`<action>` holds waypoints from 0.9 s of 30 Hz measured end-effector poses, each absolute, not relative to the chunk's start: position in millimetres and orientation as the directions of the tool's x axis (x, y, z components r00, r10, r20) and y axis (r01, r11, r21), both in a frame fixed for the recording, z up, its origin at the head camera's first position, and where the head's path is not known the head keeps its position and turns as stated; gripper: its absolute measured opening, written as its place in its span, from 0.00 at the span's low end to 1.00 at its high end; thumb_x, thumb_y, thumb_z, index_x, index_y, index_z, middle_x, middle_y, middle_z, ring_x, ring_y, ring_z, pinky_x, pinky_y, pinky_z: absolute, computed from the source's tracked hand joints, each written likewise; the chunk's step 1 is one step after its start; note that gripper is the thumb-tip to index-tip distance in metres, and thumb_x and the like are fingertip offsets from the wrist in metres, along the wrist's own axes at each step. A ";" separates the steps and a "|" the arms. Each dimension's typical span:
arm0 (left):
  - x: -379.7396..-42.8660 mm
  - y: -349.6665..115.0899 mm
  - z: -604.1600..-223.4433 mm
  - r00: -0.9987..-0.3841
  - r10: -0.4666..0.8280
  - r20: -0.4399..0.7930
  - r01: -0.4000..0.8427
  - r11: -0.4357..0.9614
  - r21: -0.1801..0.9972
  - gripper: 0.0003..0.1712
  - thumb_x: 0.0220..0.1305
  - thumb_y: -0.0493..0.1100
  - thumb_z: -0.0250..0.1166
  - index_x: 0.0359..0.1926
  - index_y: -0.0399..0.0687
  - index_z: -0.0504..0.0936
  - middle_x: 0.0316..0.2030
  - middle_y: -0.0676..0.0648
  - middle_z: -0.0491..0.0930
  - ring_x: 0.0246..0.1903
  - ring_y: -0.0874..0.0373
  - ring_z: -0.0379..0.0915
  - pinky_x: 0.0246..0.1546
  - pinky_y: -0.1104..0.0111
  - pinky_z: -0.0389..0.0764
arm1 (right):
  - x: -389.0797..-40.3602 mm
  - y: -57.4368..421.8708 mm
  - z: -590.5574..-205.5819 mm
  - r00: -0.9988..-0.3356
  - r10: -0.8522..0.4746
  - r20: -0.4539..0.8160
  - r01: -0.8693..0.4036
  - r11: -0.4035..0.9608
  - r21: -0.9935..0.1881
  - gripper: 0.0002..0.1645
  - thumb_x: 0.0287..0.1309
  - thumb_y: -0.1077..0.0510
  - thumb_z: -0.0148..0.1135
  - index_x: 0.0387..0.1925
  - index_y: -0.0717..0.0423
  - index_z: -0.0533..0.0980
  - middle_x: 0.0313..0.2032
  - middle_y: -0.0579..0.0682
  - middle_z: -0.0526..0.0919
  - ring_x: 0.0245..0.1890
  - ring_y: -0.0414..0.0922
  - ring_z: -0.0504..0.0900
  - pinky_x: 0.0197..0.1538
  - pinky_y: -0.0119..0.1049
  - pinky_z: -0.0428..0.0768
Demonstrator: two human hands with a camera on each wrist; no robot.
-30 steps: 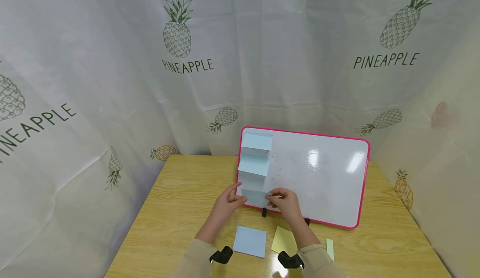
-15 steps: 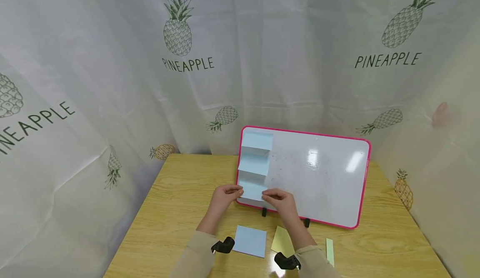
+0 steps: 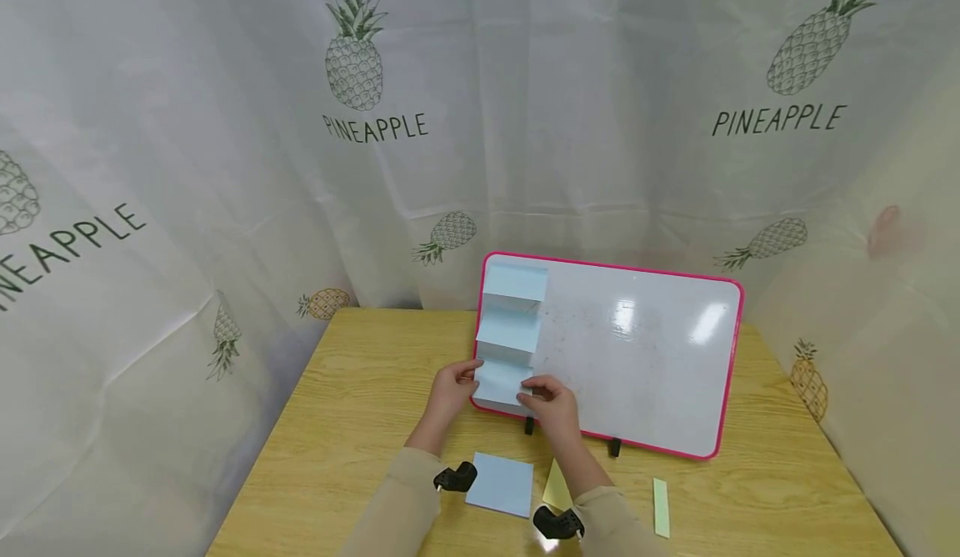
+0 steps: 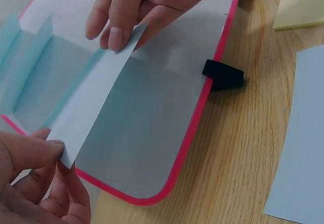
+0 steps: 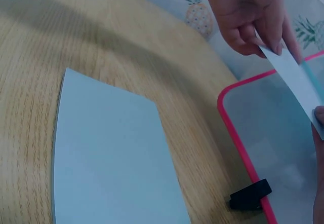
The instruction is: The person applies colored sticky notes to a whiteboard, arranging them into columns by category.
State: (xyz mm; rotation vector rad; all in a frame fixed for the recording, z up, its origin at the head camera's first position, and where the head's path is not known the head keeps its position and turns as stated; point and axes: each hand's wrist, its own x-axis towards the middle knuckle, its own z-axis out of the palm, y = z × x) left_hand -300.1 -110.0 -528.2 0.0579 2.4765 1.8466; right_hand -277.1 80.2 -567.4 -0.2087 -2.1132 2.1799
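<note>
Pale-blue, the lowest sticky note is at the whiteboard's lower left, its ends pinched by left hand and right hand. Placing seems the present step; next probably needs firm pressing.

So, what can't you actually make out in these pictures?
Yellow paper: head view, the right forearm covers part; left wrist view, the picture's edges cut it off.
Right hand: right wrist view, the right edge cuts off most of it.
Specks on the whiteboard: head view, too faint and small to identify.
Board surface behind the pale blue paper: head view, the paper covers it.
</note>
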 end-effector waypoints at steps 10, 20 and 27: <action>-310.5 -108.2 -536.6 -0.997 0.064 -0.038 -0.018 0.292 0.956 0.20 0.61 0.24 0.59 0.55 0.34 0.80 0.37 0.44 0.72 0.33 0.55 0.65 0.33 0.70 0.74 | -281.2 76.9 -575.0 -0.980 0.199 -0.015 0.016 0.007 -1.000 0.12 0.48 0.71 0.72 0.37 0.63 0.83 0.40 0.52 0.81 0.39 0.44 0.77 0.36 0.27 0.78; -313.4 -109.4 -540.7 -0.996 0.079 -0.034 -0.011 0.277 0.961 0.21 0.61 0.23 0.58 0.55 0.32 0.80 0.38 0.43 0.73 0.33 0.55 0.65 0.33 0.71 0.74 | -282.9 76.6 -576.9 -0.980 0.198 -0.003 0.011 0.037 -0.999 0.12 0.48 0.69 0.73 0.38 0.63 0.83 0.41 0.52 0.81 0.40 0.45 0.76 0.37 0.27 0.77; -315.7 -107.4 -542.9 -0.997 0.070 -0.032 -0.013 0.253 0.967 0.22 0.60 0.21 0.57 0.55 0.30 0.79 0.38 0.42 0.73 0.33 0.55 0.64 0.34 0.70 0.73 | -281.0 80.5 -574.6 -0.983 0.157 0.098 -0.083 0.101 -0.991 0.11 0.49 0.70 0.72 0.36 0.59 0.84 0.44 0.51 0.81 0.38 0.45 0.77 0.39 0.29 0.78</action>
